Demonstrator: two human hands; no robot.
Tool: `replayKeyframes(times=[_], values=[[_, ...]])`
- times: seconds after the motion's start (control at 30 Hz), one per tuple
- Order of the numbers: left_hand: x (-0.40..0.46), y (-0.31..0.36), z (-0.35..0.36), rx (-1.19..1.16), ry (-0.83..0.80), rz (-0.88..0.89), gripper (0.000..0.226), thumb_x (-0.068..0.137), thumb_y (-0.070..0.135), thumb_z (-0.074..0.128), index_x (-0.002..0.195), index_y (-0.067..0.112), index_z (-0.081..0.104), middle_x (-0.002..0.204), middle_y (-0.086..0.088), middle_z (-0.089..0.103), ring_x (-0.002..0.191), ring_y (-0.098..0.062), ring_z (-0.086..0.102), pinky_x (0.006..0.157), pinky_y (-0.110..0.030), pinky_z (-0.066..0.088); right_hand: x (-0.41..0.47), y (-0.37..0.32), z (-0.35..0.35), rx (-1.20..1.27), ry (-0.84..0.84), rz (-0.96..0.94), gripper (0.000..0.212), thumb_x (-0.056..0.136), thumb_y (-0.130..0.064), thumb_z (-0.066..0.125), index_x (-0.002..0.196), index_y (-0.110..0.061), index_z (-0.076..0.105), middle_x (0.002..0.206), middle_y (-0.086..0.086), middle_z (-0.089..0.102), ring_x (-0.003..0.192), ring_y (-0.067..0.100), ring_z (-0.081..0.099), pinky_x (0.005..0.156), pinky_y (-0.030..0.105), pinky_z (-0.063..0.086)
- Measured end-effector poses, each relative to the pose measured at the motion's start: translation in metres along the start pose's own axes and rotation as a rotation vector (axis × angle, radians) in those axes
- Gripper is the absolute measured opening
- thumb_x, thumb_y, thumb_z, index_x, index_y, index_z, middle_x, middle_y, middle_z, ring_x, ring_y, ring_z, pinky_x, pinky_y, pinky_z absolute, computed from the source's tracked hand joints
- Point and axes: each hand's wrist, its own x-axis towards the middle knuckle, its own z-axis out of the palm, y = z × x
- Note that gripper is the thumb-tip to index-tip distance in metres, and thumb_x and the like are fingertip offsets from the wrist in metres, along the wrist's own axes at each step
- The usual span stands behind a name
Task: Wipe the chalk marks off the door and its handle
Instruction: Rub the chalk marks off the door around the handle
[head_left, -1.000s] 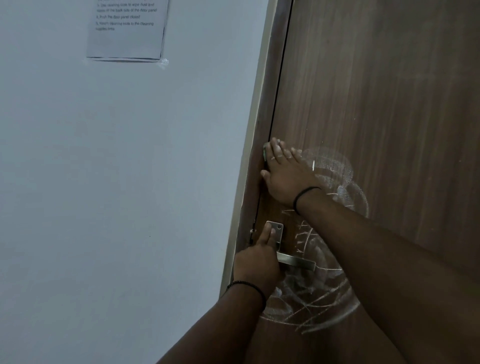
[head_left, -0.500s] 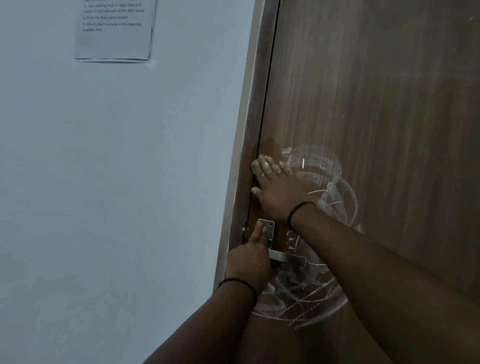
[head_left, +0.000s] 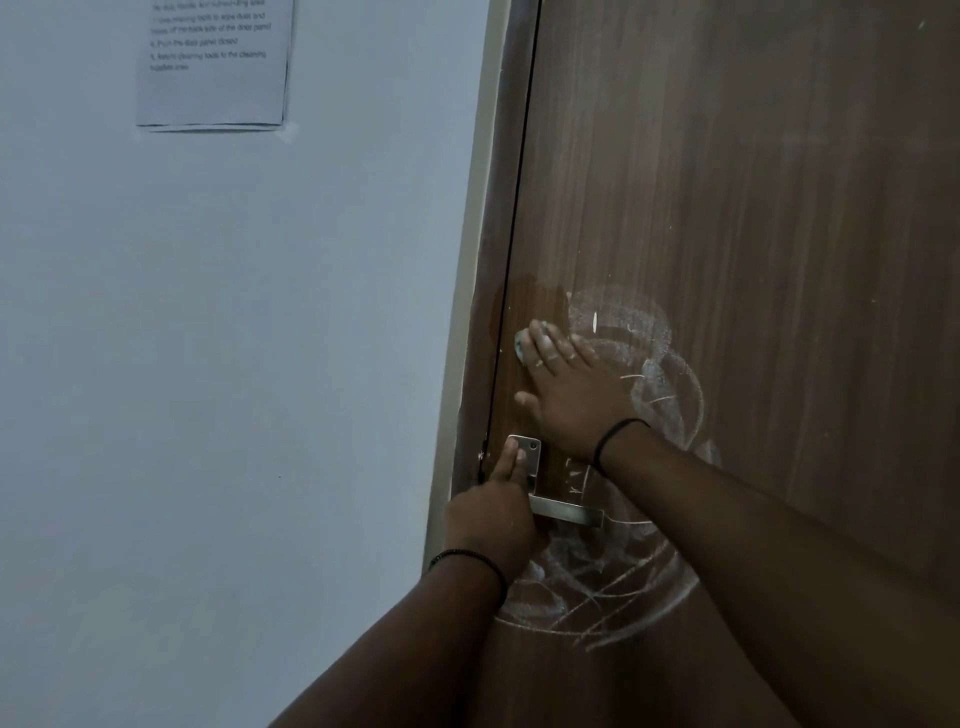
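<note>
The brown wooden door (head_left: 753, 208) carries white chalk marks (head_left: 613, 587) in smeared rings and scratchy lines around its metal lever handle (head_left: 566, 512). My right hand (head_left: 571, 395) lies flat on the door above the handle, pressing a small pale green cloth (head_left: 521, 347) that peeks out under the fingertips. A dark, damp-looking patch sits just above those fingers. My left hand (head_left: 493, 514) grips the handle near its square plate (head_left: 530, 454), thumb pointing up along the plate. More smeared chalk shows right of my right hand.
The door frame (head_left: 478, 312) runs along the door's left edge, with a thin dark gap beside it. A pale wall (head_left: 234, 364) fills the left side, and a printed paper sheet (head_left: 213, 62) is taped to it at the top.
My right hand with the cloth has slid down the door edge toward the handle, leaving a darker wiped patch above it. My left hand has stayed on the handle.
</note>
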Motion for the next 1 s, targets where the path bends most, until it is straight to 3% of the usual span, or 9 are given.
replayKeyframes(times=[0.13,0.23,0.37,0.47,0.67,0.8,0.93,1.0], values=[[0.004,-0.004,0.003,-0.039,-0.021,0.013,0.089,0.088,0.052,0.053,0.156,0.027,0.003,0.162,0.018,-0.009,0.114,-0.020,0.060,0.094,-0.038,0.051,-0.008,0.028,-0.008,-0.003,0.074,0.110,0.065,0.104,-0.045,0.017,0.155,-0.013,-0.007,0.164,0.007,-0.009,0.151,0.020,-0.010,0.124,0.040,-0.003],[0.005,-0.007,0.002,-0.079,-0.026,0.038,0.085,0.086,0.057,0.047,0.156,0.026,0.010,0.163,0.017,-0.005,0.117,-0.020,0.059,0.095,-0.039,0.051,0.014,0.031,-0.022,0.054,0.088,0.177,0.068,0.104,-0.047,0.019,0.155,-0.012,-0.009,0.164,0.008,-0.012,0.151,0.020,-0.011,0.124,0.040,-0.004],[-0.003,-0.006,0.006,-0.054,0.173,0.061,0.071,0.092,0.054,0.035,0.155,0.028,0.014,0.165,0.008,0.008,0.122,-0.024,0.054,0.100,-0.040,0.046,0.011,0.009,-0.012,0.099,0.036,0.099,0.069,0.104,-0.049,0.019,0.154,-0.014,-0.012,0.163,0.007,-0.015,0.150,0.019,-0.015,0.123,0.040,-0.006],[-0.001,0.000,0.006,-0.013,0.250,0.062,0.066,0.098,0.050,0.026,0.156,0.027,0.005,0.166,0.005,0.002,0.134,-0.025,0.042,0.106,-0.043,0.036,-0.017,0.015,0.003,0.008,0.029,0.046,0.065,0.104,-0.048,0.015,0.155,-0.017,-0.011,0.164,0.004,-0.013,0.150,0.018,-0.015,0.123,0.040,-0.005],[0.014,0.003,-0.001,0.115,0.168,0.034,0.065,0.100,0.043,0.025,0.157,0.022,0.002,0.165,0.004,-0.003,0.122,-0.027,0.052,0.099,-0.045,0.043,0.010,0.039,-0.019,-0.018,0.118,0.178,0.067,0.103,-0.049,0.012,0.156,-0.011,-0.003,0.164,0.008,-0.005,0.151,0.020,-0.009,0.123,0.038,-0.007],[0.012,0.006,0.000,0.140,0.144,0.002,0.068,0.100,0.044,0.027,0.157,0.021,-0.001,0.165,0.004,-0.006,0.114,-0.027,0.059,0.096,-0.045,0.047,0.008,0.021,-0.010,0.020,0.064,0.091,0.069,0.102,-0.052,0.013,0.155,-0.012,-0.008,0.164,0.008,-0.011,0.151,0.020,-0.012,0.124,0.040,-0.005],[0.011,0.008,-0.002,0.083,0.126,0.001,0.066,0.101,0.042,0.026,0.157,0.022,-0.002,0.165,0.006,-0.006,0.108,-0.024,0.062,0.091,-0.042,0.051,-0.023,0.042,0.002,-0.063,0.069,0.101,0.069,0.099,-0.053,0.003,0.155,-0.013,-0.004,0.164,0.008,-0.005,0.151,0.020,-0.008,0.124,0.040,-0.002],[0.010,0.009,-0.002,-0.003,0.108,0.005,0.065,0.101,0.040,0.027,0.157,0.023,-0.001,0.165,0.008,-0.007,0.107,-0.021,0.062,0.089,-0.038,0.052,-0.020,0.057,-0.005,-0.071,0.089,0.148,0.069,0.101,-0.052,0.008,0.155,-0.011,-0.002,0.165,0.009,-0.002,0.152,0.021,-0.005,0.124,0.040,-0.001]])
